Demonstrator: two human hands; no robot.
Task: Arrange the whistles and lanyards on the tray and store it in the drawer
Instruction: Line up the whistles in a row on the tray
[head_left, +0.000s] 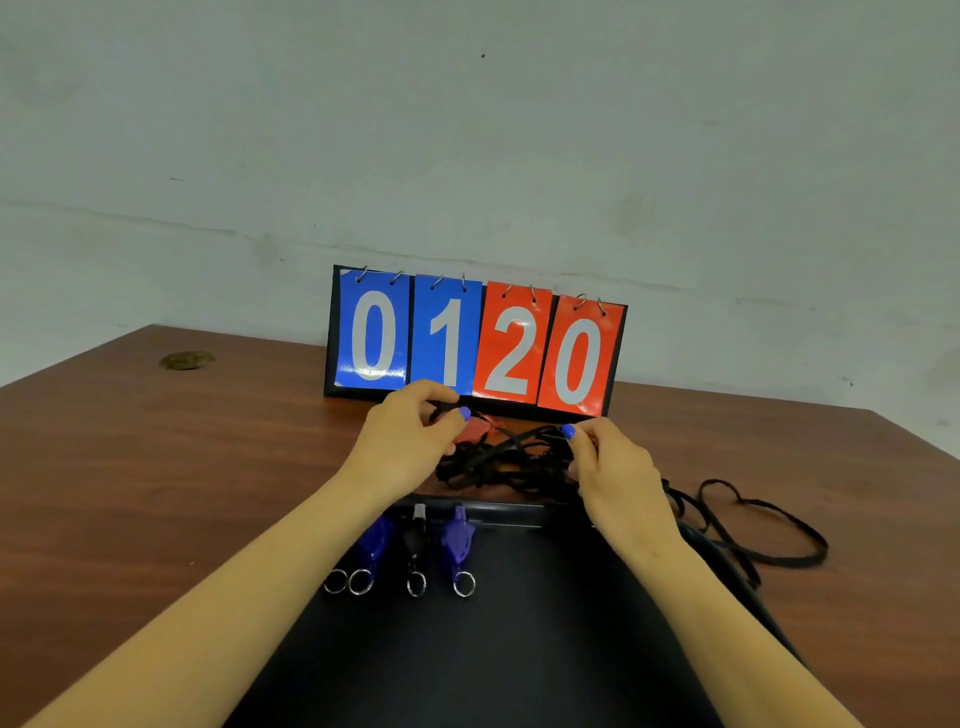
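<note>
— Head view first: where does the job stand?

— Both hands work above a tangle of black lanyards (511, 462) on the worktop (156, 467), just beyond the far rim of the dark tray (519, 649). The left hand (410, 431) pinches a strand near a red whistle (475, 430); the right hand (613, 467) pinches another strand at the tangle's right end. Neither grip is slack.

— And the other whistles?

— Three show on the tray's far-left part, side by side: a blue whistle (376, 543), a black whistle (417, 535) and a purple whistle (458, 538), each lying with its ring toward the person. A fourth ring lies left of the blue one; what it belongs to is hidden by the left forearm.

— What does the coming move turn on?

— My guess is freeing the red whistle. It lies in the tangle's left part, right at the left hand, while the cords run rightward to the right hand, so a pull apart along that line looks likeliest. One loose lanyard loop (763, 530) trails off right of the tray.

— Anything else?

— A flip scoreboard (475, 338) reading 0120 stands behind.
</note>
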